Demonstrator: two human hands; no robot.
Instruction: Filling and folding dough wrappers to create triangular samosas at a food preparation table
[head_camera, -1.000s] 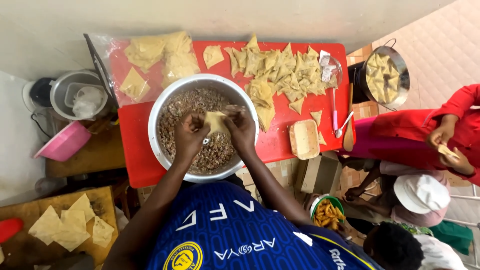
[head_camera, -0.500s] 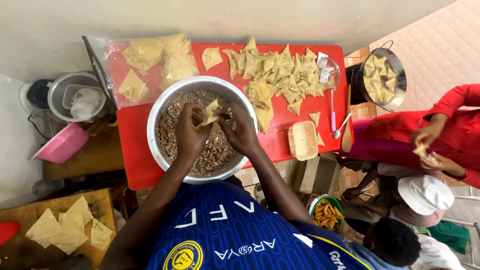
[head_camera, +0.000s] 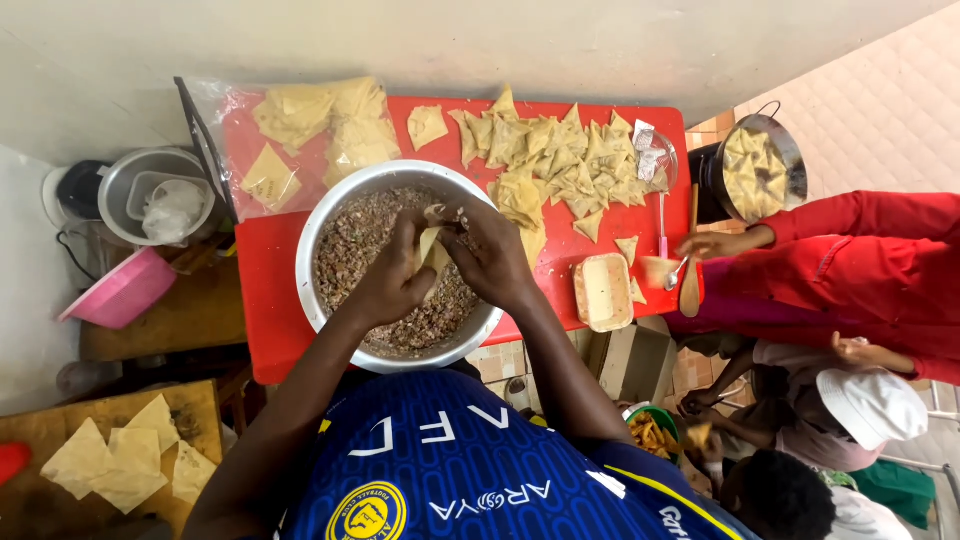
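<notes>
Both my hands are over a large metal bowl (head_camera: 330, 205) of brown minced filling (head_camera: 352, 240) on a red table (head_camera: 270, 290). My left hand (head_camera: 395, 275) cups a pale folded pastry cone (head_camera: 432, 250). My right hand (head_camera: 490, 250) pinches the cone's upper edge, fingers closed around it. A heap of folded triangular pastries (head_camera: 545, 160) lies on the table beyond the bowl.
A plastic bag of flat pastry sheets (head_camera: 320, 125) lies at the table's far left. A person in red (head_camera: 860, 260) reaches to a spoon (head_camera: 690, 265) by a small tub (head_camera: 603, 292). A pot of pastries (head_camera: 755, 170), a pink bowl (head_camera: 120, 290) and more sheets (head_camera: 120, 460) surround me.
My hands have stayed over the bowl, working the pastry cone slightly toward the far rim. The person in red has brought a hand from their lap to the table's right edge.
</notes>
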